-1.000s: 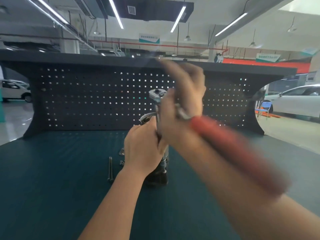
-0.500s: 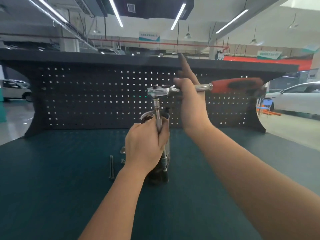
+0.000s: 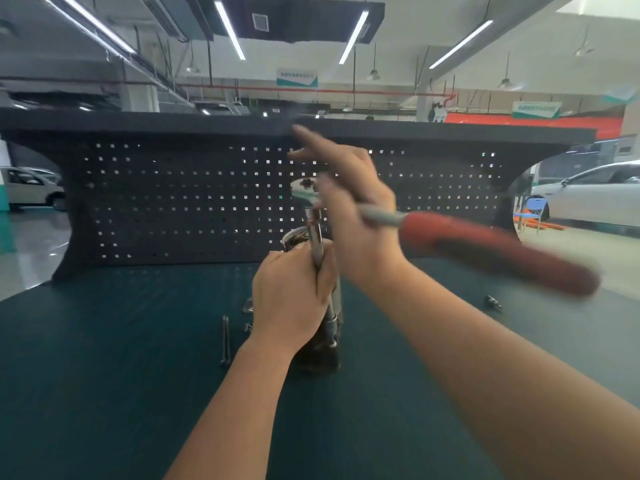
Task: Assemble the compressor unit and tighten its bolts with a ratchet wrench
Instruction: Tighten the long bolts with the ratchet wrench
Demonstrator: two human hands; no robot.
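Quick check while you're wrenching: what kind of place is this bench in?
Likely an indoor auto workshop or garage hall. The bench has a black pegboard back, cars are parked on a glossy floor either side, and strip lights and ducting hang overhead.

Compressor unit dark, upright on green mat, mostly hidden. Ratchet wrench with red handle, blurred, angled down-right; chrome head atop vertical extension bar. 1 long bolt lying left.

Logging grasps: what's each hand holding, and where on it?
Right hand grips the ratchet wrench on its metal shank near the head. Left hand wraps the vertical extension bar above the compressor unit.
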